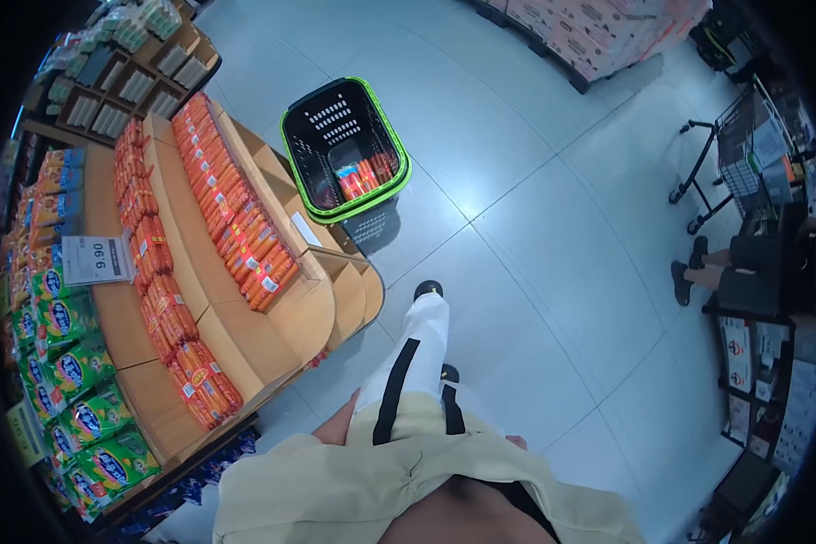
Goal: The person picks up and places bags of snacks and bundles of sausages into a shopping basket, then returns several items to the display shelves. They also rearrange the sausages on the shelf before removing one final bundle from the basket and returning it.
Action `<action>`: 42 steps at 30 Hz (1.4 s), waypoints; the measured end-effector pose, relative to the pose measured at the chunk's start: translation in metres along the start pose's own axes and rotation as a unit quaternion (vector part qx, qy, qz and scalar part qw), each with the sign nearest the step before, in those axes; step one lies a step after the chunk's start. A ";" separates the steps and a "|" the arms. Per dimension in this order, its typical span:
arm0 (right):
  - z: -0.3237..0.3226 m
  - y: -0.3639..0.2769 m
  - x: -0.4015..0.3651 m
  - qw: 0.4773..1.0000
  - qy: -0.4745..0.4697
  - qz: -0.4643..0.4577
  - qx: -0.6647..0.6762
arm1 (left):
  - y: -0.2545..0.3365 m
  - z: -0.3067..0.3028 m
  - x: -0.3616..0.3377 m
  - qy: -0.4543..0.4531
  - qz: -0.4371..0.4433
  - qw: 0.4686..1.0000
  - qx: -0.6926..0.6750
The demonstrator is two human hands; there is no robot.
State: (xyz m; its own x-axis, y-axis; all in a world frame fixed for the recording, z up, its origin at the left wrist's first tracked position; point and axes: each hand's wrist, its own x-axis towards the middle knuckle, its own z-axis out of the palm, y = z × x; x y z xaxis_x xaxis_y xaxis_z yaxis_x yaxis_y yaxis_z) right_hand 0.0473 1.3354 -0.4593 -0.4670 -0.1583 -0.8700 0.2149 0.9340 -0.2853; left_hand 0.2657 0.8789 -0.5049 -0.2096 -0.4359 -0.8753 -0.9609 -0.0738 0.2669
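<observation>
Most of my left hand [339,423] is hidden by the pale jacket [335,485]; only a strip shows at my left hip, beside the wooden display stand [263,349]. On the other side, a small bit of my right hand [517,442] peeks out past the jacket hem, its fingers out of sight. Ahead of my feet is a black shopping basket [340,113] with a green rim, close to the stand. Inside the basket lie several red-wrapped sausage packs [358,179] with a bit of blue packaging.
Rows of red sausage packs [218,181] fill the stand's tiers, with green snack bags [86,367] and a price sign [96,260] at left. Pink cartons [598,32] sit on a pallet ahead. A shopping cart [743,154] and a person's legs [712,272] are at right.
</observation>
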 end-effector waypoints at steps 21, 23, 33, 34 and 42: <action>-0.301 -0.493 0.236 0.968 0.044 -0.231 -0.087 | 0.323 -0.155 0.047 0.130 0.043 0.990 0.018; -0.324 -0.529 0.263 0.959 0.026 -0.264 -0.098 | 0.335 -0.158 0.058 0.127 0.026 0.991 -0.029; -0.355 -0.701 0.318 0.987 -0.056 -0.137 0.059 | 0.322 -0.132 0.071 0.151 -0.015 0.974 -0.169; -0.347 -0.712 0.320 0.987 -0.057 -0.140 0.047 | 0.319 -0.132 0.076 0.150 -0.019 0.973 -0.177; -0.223 -0.782 0.295 0.884 -0.128 -0.265 -0.362 | 0.317 -0.195 0.123 0.136 0.014 0.968 -0.211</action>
State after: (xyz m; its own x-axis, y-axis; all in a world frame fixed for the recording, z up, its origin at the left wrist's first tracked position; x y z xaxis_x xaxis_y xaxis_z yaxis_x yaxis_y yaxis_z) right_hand -0.4502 0.6292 -0.4034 -0.1083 -0.6164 -0.7799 -0.6251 0.6523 -0.4287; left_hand -0.0291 0.6266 -0.4497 -0.1244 -0.6581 -0.7426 -0.7842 -0.3932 0.4799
